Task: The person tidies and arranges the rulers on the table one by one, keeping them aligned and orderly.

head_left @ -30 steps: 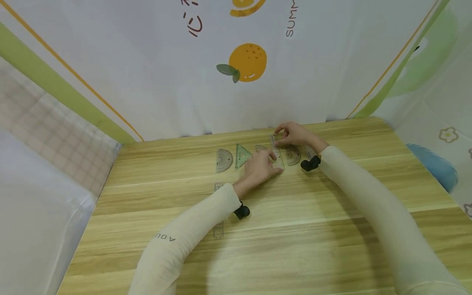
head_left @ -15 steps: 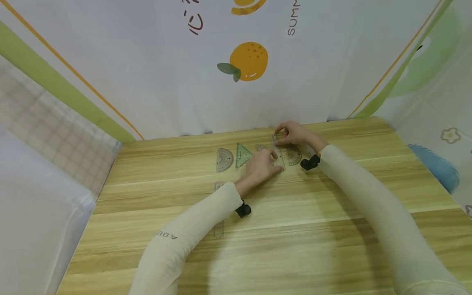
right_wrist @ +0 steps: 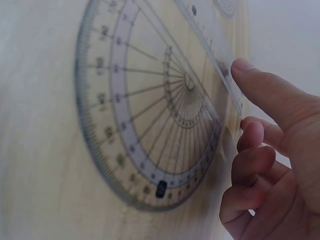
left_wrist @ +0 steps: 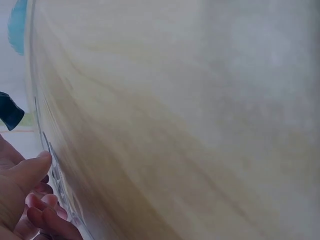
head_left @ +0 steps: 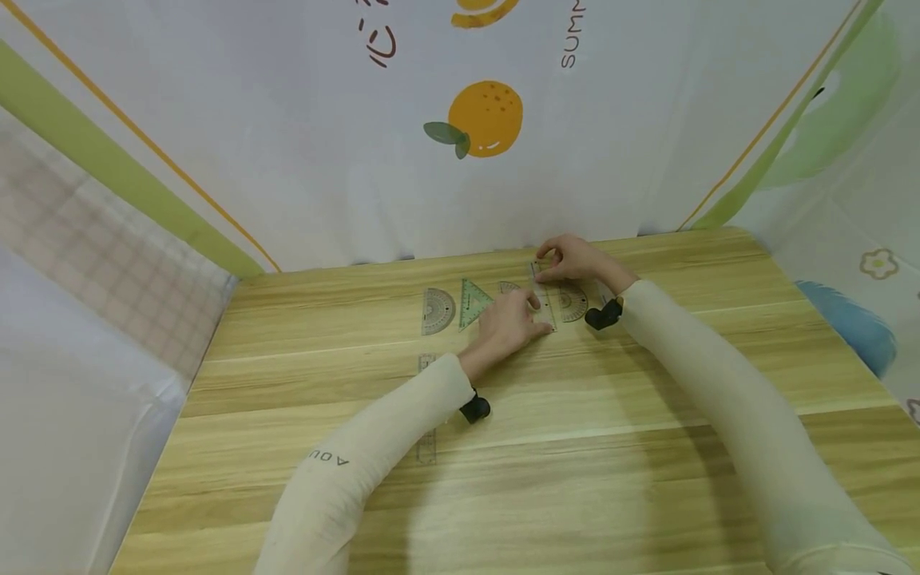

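Observation:
A clear straight-edged ruler point(head_left: 545, 305) lies near the back of the table, between two protractors. My left hand point(head_left: 505, 323) holds its near part, thumb by the near end and fingers bent. At the far end my right hand point(head_left: 571, 259) pinches it between thumb and index finger, the other fingers curled. The right wrist view shows the right thumb point(right_wrist: 265, 87) at the ruler's edge, beside a large clear protractor point(right_wrist: 150, 125). Left of the ruler, another protractor point(head_left: 508, 287) is mostly covered by my left hand. The exact finger contact is small in the left wrist view.
A green set square point(head_left: 471, 303) and a grey protractor point(head_left: 438, 311) lie further left in the row. Another clear ruler point(head_left: 427, 449) lies nearer, partly under my left sleeve. A clear piece point(head_left: 604, 294) shows behind my right wrist. A white curtain point(head_left: 323, 160) hangs along the table's back edge.
The hands and the ruler stay practically in place. Only a slight shift of the whole head view shows.

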A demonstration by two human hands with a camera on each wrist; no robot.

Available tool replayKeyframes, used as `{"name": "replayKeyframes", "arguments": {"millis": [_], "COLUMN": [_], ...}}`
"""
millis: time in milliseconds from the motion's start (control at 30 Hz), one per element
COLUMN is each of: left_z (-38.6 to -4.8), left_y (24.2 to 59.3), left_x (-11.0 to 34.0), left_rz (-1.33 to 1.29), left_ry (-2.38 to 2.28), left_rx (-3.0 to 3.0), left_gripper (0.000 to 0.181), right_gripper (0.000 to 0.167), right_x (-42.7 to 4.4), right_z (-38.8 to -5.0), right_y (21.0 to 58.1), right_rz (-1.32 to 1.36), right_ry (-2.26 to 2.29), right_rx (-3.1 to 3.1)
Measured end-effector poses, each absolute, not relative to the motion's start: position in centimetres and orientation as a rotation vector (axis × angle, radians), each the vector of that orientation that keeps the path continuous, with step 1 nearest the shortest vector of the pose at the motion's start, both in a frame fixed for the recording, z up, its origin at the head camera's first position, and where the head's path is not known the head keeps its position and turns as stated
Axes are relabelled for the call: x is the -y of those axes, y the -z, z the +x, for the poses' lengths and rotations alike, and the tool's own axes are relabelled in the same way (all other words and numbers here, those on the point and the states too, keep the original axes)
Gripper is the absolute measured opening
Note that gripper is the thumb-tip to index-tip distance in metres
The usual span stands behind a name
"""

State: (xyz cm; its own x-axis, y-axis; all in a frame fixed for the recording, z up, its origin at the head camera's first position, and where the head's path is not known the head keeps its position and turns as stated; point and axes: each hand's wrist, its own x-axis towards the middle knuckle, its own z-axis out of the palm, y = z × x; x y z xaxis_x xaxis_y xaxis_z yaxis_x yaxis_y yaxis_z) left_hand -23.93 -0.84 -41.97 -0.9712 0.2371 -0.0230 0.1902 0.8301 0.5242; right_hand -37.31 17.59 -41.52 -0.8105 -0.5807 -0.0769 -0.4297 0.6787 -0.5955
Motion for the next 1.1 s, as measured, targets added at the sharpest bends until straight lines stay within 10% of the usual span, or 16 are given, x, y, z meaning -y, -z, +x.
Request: {"name": "replayKeyframes", "arguments": {"millis": [1100], "left_z": [-24.07], "left_y": [42.32], "left_x": [0.83], "left_rz": [0.279], "left_ry": [-0.900], "left_rx": [-2.898], "left_gripper": [0.055], "right_gripper": [0.042], "right_x": [-17.87], "right_z": [-37.38], "right_y": [41.02], "right_rz": [-0.769], "right_ry": [1.042], "right_rx": [-2.550]}}
